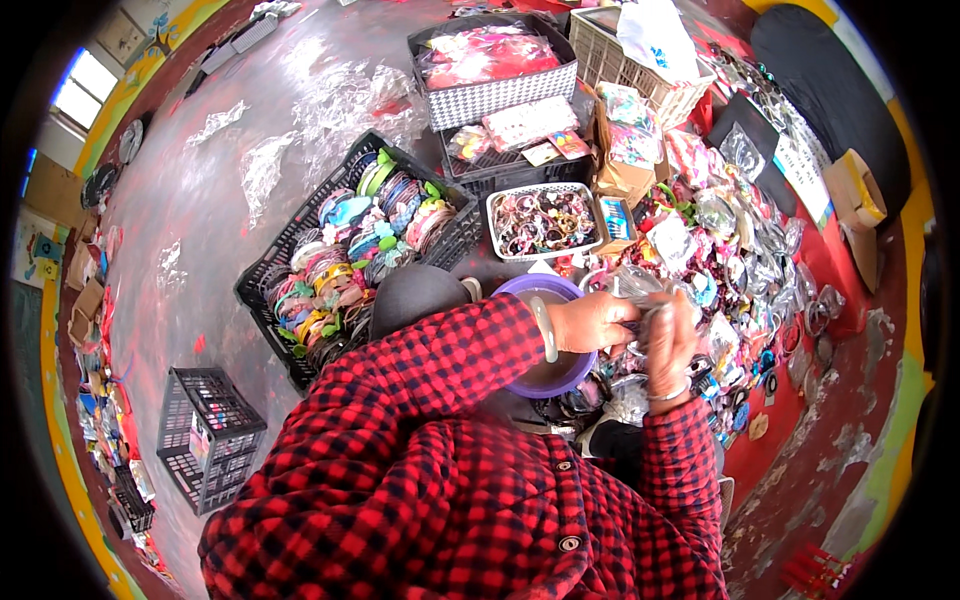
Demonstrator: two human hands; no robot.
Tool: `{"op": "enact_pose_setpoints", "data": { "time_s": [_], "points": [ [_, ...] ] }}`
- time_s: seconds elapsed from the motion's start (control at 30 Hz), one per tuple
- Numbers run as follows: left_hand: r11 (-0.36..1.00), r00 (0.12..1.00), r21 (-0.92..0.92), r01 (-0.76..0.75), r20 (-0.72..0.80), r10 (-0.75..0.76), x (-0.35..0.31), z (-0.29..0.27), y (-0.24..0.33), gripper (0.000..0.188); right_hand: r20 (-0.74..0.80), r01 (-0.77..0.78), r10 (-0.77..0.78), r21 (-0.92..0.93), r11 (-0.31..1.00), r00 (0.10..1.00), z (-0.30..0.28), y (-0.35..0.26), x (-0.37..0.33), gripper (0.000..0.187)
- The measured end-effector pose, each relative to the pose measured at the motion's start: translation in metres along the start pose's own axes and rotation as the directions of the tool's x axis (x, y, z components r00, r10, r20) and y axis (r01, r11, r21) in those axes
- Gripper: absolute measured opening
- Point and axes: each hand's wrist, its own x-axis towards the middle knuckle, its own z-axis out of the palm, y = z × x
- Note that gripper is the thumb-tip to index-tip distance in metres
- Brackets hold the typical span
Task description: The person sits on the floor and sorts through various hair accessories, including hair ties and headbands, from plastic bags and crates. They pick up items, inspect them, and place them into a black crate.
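Note:
My left hand [588, 322] reaches across the right side of a purple basin [592, 368], its fingers closed on something I cannot make out. Just right of it is my right hand [672, 348], fingers pointing away from me and blurred at the tips; they seem pinched on a small greyish thing between the two hands. Cloudy liquid or a dull bottom shows inside the basin. Under and beyond my hands spreads a big heap of hair accessories [725, 270] mixed with clear plastic bags.
A black crate [262, 290] of bundled headbands stands left of the basin. Beyond it are a white tray [493, 222] of hair ties, a woven basket [500, 100] of pink packets and a beige crate [598, 62]. A black crate [212, 430] lies at left.

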Motion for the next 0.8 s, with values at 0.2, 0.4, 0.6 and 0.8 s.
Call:
{"op": "enact_pose_setpoints", "data": {
  "time_s": [0.2, 0.4, 0.6, 0.8],
  "points": [
    [0.999, 0.999, 0.046, 0.012, 0.035, -0.014, 0.002, 0.004, -0.003, 0.012, 0.003, 0.285, -0.291, -0.205, 0.936, 0.957, 0.004, 0.006, 0.004, 0.029],
    [0.995, 0.981, 0.016, -0.098, 0.170, 0.094, -0.002, -0.013, 0.020, 0.011, 0.015, -0.165, 0.165, 0.178, 0.970, 0.986, -0.018, 0.035, 0.009, 0.033],
    [0.982, 0.975, -0.188, -0.012, 0.215, 0.053, -0.013, -0.027, 0.024, 0.024, 0.107, -0.348, 0.354, 0.579, 0.737, 0.929, -0.018, 0.057, 0.007, 0.032],
    [0.990, 0.987, 0.144, -0.002, 0.160, -0.022, -0.004, -0.020, 0.016, 0.011, 0.188, 0.018, -0.069, 0.261, 0.965, 0.980, -0.023, 0.012, 0.013, 0.029]
  ]
}}
